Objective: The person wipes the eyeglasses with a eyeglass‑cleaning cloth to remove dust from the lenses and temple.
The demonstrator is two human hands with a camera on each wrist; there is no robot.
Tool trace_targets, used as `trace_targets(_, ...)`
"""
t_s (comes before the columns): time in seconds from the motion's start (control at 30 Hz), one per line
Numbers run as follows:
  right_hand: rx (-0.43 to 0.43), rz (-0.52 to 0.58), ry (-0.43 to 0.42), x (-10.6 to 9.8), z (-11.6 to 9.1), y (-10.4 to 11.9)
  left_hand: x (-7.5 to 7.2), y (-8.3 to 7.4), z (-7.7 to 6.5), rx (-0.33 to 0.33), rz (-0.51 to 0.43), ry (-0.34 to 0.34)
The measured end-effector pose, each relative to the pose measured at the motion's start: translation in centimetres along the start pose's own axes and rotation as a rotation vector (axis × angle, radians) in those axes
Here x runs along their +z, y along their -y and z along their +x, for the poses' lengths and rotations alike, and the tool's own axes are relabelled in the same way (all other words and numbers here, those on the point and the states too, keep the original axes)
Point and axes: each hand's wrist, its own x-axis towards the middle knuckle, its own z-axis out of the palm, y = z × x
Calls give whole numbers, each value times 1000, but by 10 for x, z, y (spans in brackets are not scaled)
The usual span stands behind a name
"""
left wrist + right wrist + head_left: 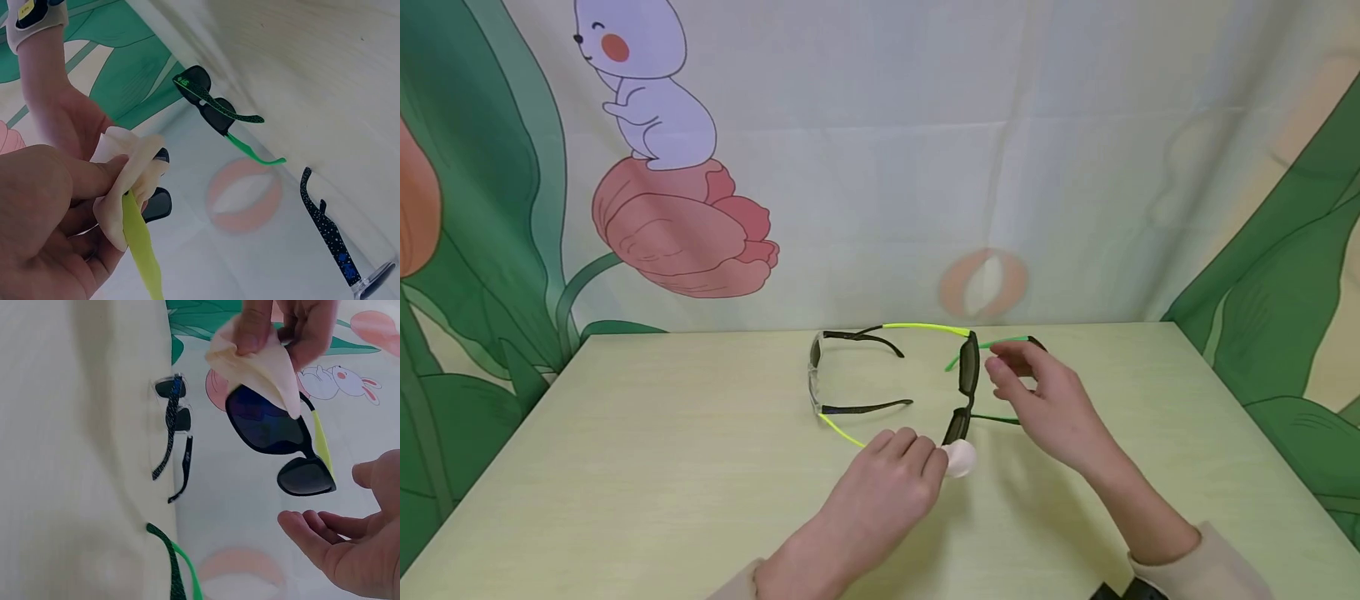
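Note:
Black sunglasses with yellow-green arms are held up above the table. My left hand grips them at one end through a pale, thin cloth, which folds over the edge of a lens. In the left wrist view, one yellow-green arm runs out from under the cloth. At the other lens, my right hand has its fingers spread and loosely bent, holding nothing. The right wrist view shows a gap between these fingertips and the lens.
Clear-framed sunglasses with speckled black arms rest on the table, left of the hands. Sunglasses with green arms lie on the right, partly behind my right hand. A printed curtain hangs behind the table's far edge.

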Motion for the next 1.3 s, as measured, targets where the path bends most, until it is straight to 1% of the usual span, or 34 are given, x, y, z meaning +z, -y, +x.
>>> trace_targets(0.1, 54, 93, 71, 7, -2, -1, 0, 0, 0, -25, -18, -7)
trace_targets(0.23, 104, 215, 154, 15, -2, -2, -1, 0, 1, -55, -73, -14)
trace_targets(0.33, 135, 288, 172, 19, -2, -1, -2, -2, 2, -71, -118, -19)
trace_targets(0.47, 165, 357, 170, 20, -3, -2, -4, -4, 4, -79, -154, -17)
trace_targets(0.67, 158, 410, 188, 19, -5, -5, -6, -5, 5, -88, -171, -10)
trace_targets(0.87, 146, 459, 166, 18, -5, -6, -8, -6, 7, -85, -165, -17)
trace_targets(1.0, 142, 465, 158, 17, -5, -5, -10, -5, 7, -73, -166, -15)
trace_targets(1.3, 123, 456, 138, 16, -3, -4, -10, -3, 6, -63, -187, 2)
